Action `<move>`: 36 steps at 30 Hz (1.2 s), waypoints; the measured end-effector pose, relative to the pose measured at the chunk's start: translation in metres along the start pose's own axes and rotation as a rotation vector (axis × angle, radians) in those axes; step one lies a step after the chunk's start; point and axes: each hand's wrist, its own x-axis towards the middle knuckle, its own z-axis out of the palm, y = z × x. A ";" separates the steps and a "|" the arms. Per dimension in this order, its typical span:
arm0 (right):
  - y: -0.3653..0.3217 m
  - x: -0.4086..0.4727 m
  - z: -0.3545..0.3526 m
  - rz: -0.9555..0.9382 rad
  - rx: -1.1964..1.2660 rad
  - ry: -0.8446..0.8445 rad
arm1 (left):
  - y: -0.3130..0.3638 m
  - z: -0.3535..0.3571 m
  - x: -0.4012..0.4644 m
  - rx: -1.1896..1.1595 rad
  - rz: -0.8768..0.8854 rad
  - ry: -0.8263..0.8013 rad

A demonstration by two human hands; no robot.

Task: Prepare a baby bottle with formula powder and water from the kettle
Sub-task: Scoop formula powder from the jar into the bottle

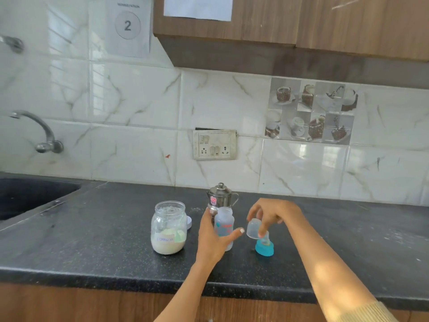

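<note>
Baby bottle (224, 225) stands upright on the black table (104, 240), lower centre of the frame, long axis vertical, open mouth pointing up, no collar on it. Left hand (214, 238) is wrapped around the bottle's lower body from the left, thumb across the front, fingers behind, so it's gripping and steadying it.

Right hand (270, 216), just right of the bottle, pinches a clear cap (255, 228) by its rim w/ fingertips; the cap is tilted, dome toward lower left. Directly below it, the blue collar w/ teat (264, 247) sits on the table, teat up. Can't tell if cap touches the teat or hangs just above.

Formula jar (169, 227) sits left of the bottle, lid off, powder filling roughly the bottom third, and something pale green shows inside, prob. a scoop. A white disc (189, 223) peeks out behind the jar, maybe its lid. Steel kettle (221, 197) stands right behind the bottle, lid on; which way its spout faces isn't clear.

Risks, as I judge them:
- Bottle looks light and empty; if the left hand loosens while reaching for powder, a knock tips it.
- Kettle is v. close behind the bottle; lifting it could clip the bottle's top.
- Narrow bottle mouth: powder or water poured fast likely spills onto the table.
- Cap held only by fingertips; may slip and roll off.
- Teat resting exposed near the table surface could pick up dirt.
</note>
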 end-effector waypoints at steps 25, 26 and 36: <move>-0.177 0.037 0.018 -0.264 0.062 0.350 | -0.020 -0.103 -0.030 0.406 -0.275 0.372; -0.178 0.041 0.019 -0.236 0.036 0.365 | -0.022 -0.103 -0.028 0.424 -0.300 0.352; -0.198 0.047 0.003 0.042 -0.168 0.149 | -0.027 -0.103 -0.028 0.492 -0.295 0.364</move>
